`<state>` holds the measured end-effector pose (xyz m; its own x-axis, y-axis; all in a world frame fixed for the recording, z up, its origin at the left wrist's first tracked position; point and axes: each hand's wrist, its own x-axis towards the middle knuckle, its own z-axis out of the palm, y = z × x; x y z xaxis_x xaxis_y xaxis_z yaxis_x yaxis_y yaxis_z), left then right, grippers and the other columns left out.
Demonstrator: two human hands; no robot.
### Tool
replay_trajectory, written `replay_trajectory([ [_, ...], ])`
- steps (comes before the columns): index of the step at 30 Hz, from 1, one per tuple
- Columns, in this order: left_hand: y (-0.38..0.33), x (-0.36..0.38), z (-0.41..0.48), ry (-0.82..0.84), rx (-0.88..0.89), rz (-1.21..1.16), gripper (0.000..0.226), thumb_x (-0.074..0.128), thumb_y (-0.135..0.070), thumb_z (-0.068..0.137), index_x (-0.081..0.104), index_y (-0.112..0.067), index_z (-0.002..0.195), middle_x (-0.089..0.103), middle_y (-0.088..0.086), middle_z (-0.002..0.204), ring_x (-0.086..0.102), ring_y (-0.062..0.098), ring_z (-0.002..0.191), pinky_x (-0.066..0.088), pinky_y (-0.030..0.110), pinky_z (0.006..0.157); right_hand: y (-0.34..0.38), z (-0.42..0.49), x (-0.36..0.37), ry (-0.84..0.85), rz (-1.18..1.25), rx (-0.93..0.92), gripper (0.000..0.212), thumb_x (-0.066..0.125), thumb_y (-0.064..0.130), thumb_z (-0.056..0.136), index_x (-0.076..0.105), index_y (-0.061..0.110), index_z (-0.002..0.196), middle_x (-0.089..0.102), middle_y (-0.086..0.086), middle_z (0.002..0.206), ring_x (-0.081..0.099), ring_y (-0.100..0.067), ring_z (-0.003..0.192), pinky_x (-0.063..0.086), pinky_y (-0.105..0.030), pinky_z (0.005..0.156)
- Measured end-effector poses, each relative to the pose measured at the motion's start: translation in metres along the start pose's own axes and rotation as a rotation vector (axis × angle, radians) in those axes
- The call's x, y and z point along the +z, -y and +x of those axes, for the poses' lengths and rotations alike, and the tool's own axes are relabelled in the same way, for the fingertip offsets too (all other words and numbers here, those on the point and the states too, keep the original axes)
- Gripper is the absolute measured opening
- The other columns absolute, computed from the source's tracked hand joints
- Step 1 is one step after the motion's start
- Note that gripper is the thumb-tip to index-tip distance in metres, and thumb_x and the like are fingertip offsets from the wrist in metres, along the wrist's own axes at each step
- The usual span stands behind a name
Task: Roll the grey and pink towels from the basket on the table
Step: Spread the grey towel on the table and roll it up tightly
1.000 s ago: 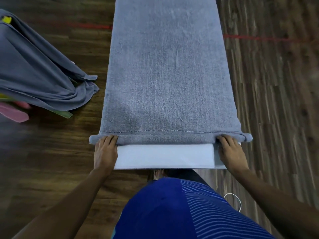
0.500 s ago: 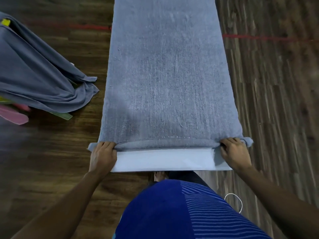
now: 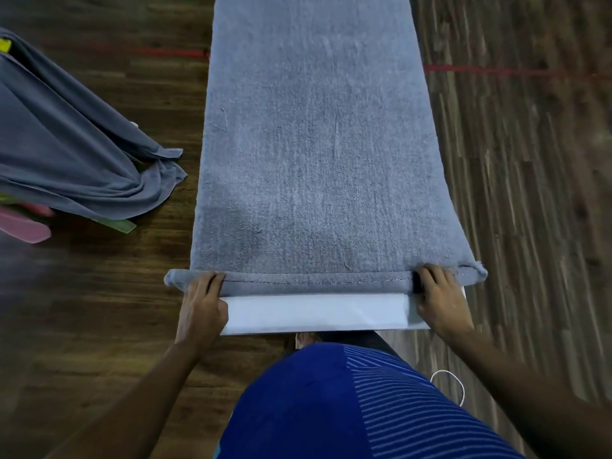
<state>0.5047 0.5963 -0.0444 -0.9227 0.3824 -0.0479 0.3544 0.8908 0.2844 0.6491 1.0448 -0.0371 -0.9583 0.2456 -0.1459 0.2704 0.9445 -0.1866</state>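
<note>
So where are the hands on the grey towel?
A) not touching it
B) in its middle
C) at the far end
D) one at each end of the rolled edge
D: the left hand and right hand each grip one end of the rolled near edge of the grey towel.

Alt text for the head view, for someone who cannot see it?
A left hand and right hand grip the rolled near edge of a long grey towel lying flat on a narrow white table. A heap of grey cloth sits to the left.
</note>
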Motion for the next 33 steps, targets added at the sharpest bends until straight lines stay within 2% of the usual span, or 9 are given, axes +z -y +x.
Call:
replay_trajectory([
  [2,0.001,0.0,0.001,0.039,0.01,0.013,0.049,0.038,-0.011,0.08,0.058,0.006,0.121,0.057,0.022,0.119,0.055,0.038,0.107,0.049,0.053,0.091,-0.001,-0.003,0.002,0.048,0.039,-0.003,0.062,0.069,-0.005,0.061,0.055,0.003,0.12,0.054,-0.016,0.122,0.053,-0.037,0.106,0.046,-0.049,0.092],
  [6,-0.002,-0.008,0.011,0.019,-0.036,-0.009,0.035,0.058,0.003,0.081,0.063,0.003,0.116,0.062,0.019,0.114,0.059,0.038,0.103,0.051,0.051,0.086,-0.002,0.001,0.0,0.044,0.128,0.119,0.051,0.064,-0.002,0.08,0.05,0.011,0.127,0.049,-0.01,0.127,0.052,-0.035,0.105,0.054,-0.046,0.073],
  [10,-0.003,-0.015,0.018,0.02,-0.051,-0.002,0.031,0.046,-0.011,0.083,0.069,0.0,0.1,0.069,0.015,0.095,0.062,0.035,0.088,0.051,0.048,0.08,0.001,0.005,-0.007,-0.046,0.066,0.078,0.02,0.057,0.006,0.083,0.065,0.004,0.102,0.064,-0.013,0.1,0.058,-0.037,0.089,0.048,-0.046,0.077],
  [15,-0.001,-0.024,0.027,0.12,-0.099,0.087,0.032,0.034,-0.027,0.084,0.063,-0.014,0.078,0.065,0.006,0.076,0.058,0.029,0.079,0.039,0.05,0.088,0.002,0.012,-0.017,0.032,-0.062,0.129,0.043,0.031,0.034,0.08,0.068,0.013,0.083,0.07,-0.009,0.079,0.06,-0.032,0.079,0.038,-0.041,0.074],
  [18,0.0,-0.025,0.038,0.023,-0.15,0.082,0.024,0.044,-0.025,0.088,0.063,-0.013,0.096,0.061,0.01,0.092,0.054,0.032,0.092,0.036,0.049,0.091,-0.001,0.024,-0.019,-0.035,-0.064,0.198,0.022,0.055,0.026,0.083,0.063,0.012,0.098,0.064,-0.012,0.096,0.054,-0.034,0.092,0.035,-0.045,0.081],
  [21,-0.003,-0.024,0.043,-0.127,-0.193,0.01,0.021,0.054,-0.011,0.09,0.063,-0.005,0.108,0.059,0.017,0.104,0.053,0.037,0.097,0.043,0.052,0.086,-0.004,0.029,-0.02,-0.113,0.004,0.169,0.023,0.067,0.003,0.075,0.059,0.003,0.097,0.054,-0.019,0.096,0.051,-0.039,0.086,0.04,-0.049,0.074],
  [23,-0.008,-0.018,0.038,-0.08,-0.104,-0.054,0.028,0.049,-0.008,0.086,0.064,-0.001,0.108,0.062,0.018,0.102,0.055,0.037,0.093,0.047,0.051,0.084,-0.003,0.027,-0.016,-0.107,0.051,0.095,0.025,0.066,-0.005,0.07,0.058,0.001,0.092,0.053,-0.018,0.093,0.052,-0.039,0.081,0.043,-0.049,0.07],
  [27,-0.006,-0.006,0.023,0.074,0.002,0.009,0.052,0.049,-0.012,0.076,0.059,-0.003,0.126,0.058,0.017,0.124,0.054,0.035,0.111,0.046,0.051,0.096,-0.002,0.017,-0.006,-0.073,-0.008,-0.002,0.048,0.072,-0.003,0.063,0.059,0.001,0.109,0.058,-0.018,0.107,0.048,-0.035,0.094,0.036,-0.042,0.087],
  [33,0.0,-0.01,0.035,0.06,-0.024,0.048,0.038,0.066,0.0,0.082,0.065,-0.006,0.12,0.065,0.015,0.119,0.056,0.035,0.113,0.043,0.053,0.101,-0.002,0.027,-0.018,-0.031,0.089,0.046,0.033,0.065,-0.004,0.077,0.063,0.003,0.109,0.065,-0.016,0.104,0.055,-0.038,0.096,0.046,-0.048,0.083],
])
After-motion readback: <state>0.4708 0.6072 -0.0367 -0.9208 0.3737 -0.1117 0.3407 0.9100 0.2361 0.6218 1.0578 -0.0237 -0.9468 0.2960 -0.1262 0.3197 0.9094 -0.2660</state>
